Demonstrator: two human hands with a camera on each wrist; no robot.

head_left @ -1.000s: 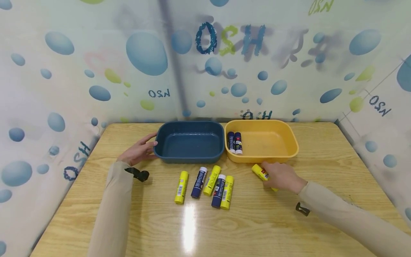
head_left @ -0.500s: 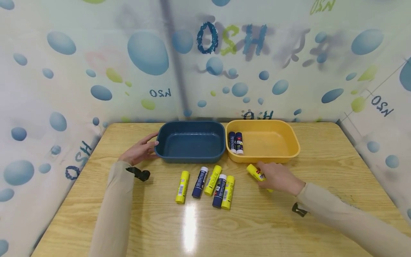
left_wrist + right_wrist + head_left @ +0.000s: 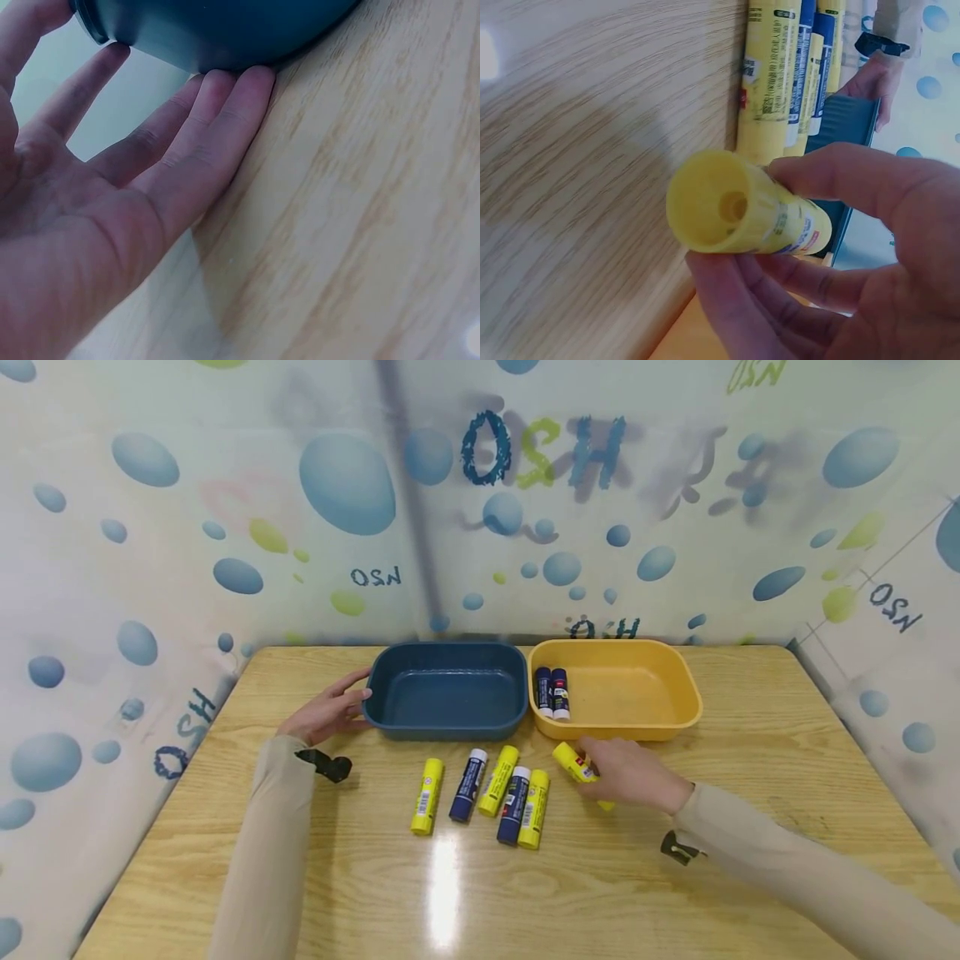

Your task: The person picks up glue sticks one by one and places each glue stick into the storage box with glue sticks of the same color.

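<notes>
My right hand (image 3: pixel 633 774) pinches a yellow glue stick (image 3: pixel 573 762) between thumb and fingers, in front of the yellow bin (image 3: pixel 618 732). In the right wrist view the hollow end of this glue stick (image 3: pixel 709 202) faces the camera. My left hand (image 3: pixel 322 713) touches the left end of the dark blue bin (image 3: pixel 450 733). Its fingers (image 3: pixel 202 150) are fairly straight in the left wrist view, fingertips against the bin wall. On the table lie yellow glue sticks (image 3: pixel 427 797) and dark blue glue sticks (image 3: pixel 468 785), in a loose row before the bins.
Inside the yellow bin, two dark blue glue sticks (image 3: pixel 560 695) stand side by side at its left end. Both bins sit next to each other at the back of the wooden table (image 3: pixel 360 885), against a patterned curtain (image 3: pixel 465 560).
My right hand has slid left with the yellow glue stick, towards the row on the table. The left hand stays on the blue bin. The view has shifted slightly.
</notes>
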